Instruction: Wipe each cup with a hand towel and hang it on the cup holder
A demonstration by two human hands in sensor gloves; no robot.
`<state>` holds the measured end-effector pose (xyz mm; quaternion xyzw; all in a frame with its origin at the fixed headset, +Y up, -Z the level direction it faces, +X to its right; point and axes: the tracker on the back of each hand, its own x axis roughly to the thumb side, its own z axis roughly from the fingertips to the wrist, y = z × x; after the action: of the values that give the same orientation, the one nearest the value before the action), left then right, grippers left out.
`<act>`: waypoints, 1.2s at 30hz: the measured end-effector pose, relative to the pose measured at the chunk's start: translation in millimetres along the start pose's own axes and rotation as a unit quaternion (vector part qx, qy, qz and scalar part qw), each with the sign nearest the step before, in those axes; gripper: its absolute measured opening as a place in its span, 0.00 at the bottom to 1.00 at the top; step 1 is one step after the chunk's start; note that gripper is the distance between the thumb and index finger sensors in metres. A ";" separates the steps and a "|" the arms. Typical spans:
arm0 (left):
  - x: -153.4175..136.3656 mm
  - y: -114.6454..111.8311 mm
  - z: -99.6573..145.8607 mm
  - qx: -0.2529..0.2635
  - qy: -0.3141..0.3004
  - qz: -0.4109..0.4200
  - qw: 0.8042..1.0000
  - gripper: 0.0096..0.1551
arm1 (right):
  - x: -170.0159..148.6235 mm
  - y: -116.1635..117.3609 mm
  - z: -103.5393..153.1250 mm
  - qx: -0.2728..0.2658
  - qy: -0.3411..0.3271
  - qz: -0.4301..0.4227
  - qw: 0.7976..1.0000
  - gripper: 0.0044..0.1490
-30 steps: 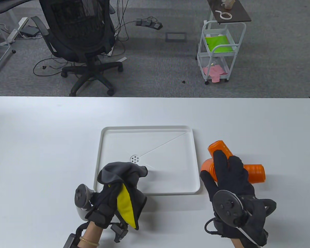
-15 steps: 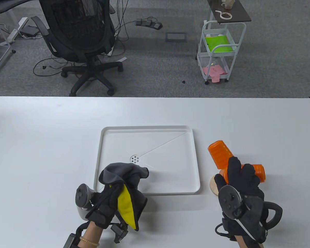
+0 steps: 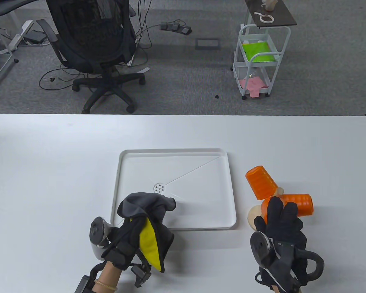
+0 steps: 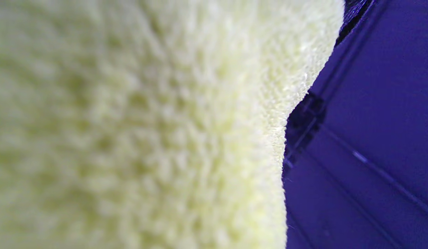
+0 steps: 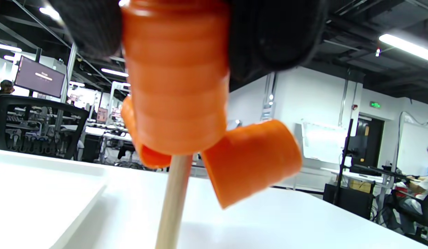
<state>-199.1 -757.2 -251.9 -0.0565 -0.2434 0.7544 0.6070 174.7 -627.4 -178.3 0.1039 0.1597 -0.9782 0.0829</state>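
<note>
My left hand (image 3: pixel 131 235) grips a bunched grey and yellow hand towel (image 3: pixel 146 204) over the tray's near left corner. The towel (image 4: pixel 131 124) fills the left wrist view. Three orange ribbed cups sit on a wooden cup holder (image 3: pixel 252 215) right of the tray. One cup (image 3: pixel 260 181) points far left, a second cup (image 3: pixel 297 204) points right. My right hand (image 3: pixel 270 213) holds the third cup (image 3: pixel 264 207) at the near side. In the right wrist view that cup (image 5: pixel 176 86) sits between my fingers (image 5: pixel 269 34), above the holder's post (image 5: pixel 172 207).
A white square tray (image 3: pixel 233 195) with a drain hole lies at the table's middle. Beyond the table's far edge stand a black office chair (image 3: pixel 91 39) and a white cart (image 3: pixel 259 61). Bare white tabletop spreads to the left and far side.
My right hand carried the third orange cup rightward and toward me, from beside the tray to the holder, uncovering the round base. The left hand and towel stayed put.
</note>
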 end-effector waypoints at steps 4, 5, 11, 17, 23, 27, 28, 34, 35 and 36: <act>-0.1 -0.1 -0.1 0.000 0.000 0.000 1.000 0.43 | 2.9 7.8 4.3 -0.001 0.000 0.005 1.000 0.48; -0.2 -0.1 -0.2 0.000 0.000 0.000 1.000 0.43 | 2.7 10.1 4.8 0.000 0.002 0.000 1.000 0.48; -0.1 0.1 -0.4 -0.002 -0.001 -0.001 1.000 0.43 | 2.3 12.6 9.1 -0.003 0.004 -0.005 1.000 0.49; -0.1 0.0 -0.3 0.000 0.000 -0.001 1.000 0.43 | 2.9 3.8 11.0 0.010 -0.002 -0.008 1.000 0.48; 2.2 2.0 -0.3 0.008 -0.006 -0.002 1.000 0.43 | 5.4 -15.4 14.5 -0.021 -0.011 -0.017 1.000 0.48; 12.3 2.9 -0.2 0.017 -0.029 -0.018 0.999 0.43 | 18.3 -32.4 15.4 -0.042 -0.048 -0.067 0.996 0.48; 17.4 2.9 0.1 0.019 -0.039 -0.023 0.999 0.43 | 24.7 -35.6 14.0 -0.042 -0.066 -0.084 0.993 0.48; 49.9 5.8 1.9 0.025 -0.093 -0.061 0.993 0.43 | 68.9 -26.4 -6.7 0.019 -0.162 -0.181 0.970 0.47; 59.1 8.0 2.5 0.027 -0.104 -0.070 0.992 0.43 | 78.0 -21.0 -11.0 0.030 -0.182 -0.196 0.963 0.47; 68.7 10.8 3.7 0.030 -0.114 -0.081 0.990 0.43 | 86.3 -15.0 -14.5 0.041 -0.198 -0.212 0.956 0.47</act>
<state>-227.8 -695.1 -238.9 0.0677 -0.2920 0.7112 0.6360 91.0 -619.7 -207.2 -0.1244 0.1182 -0.9800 -0.1005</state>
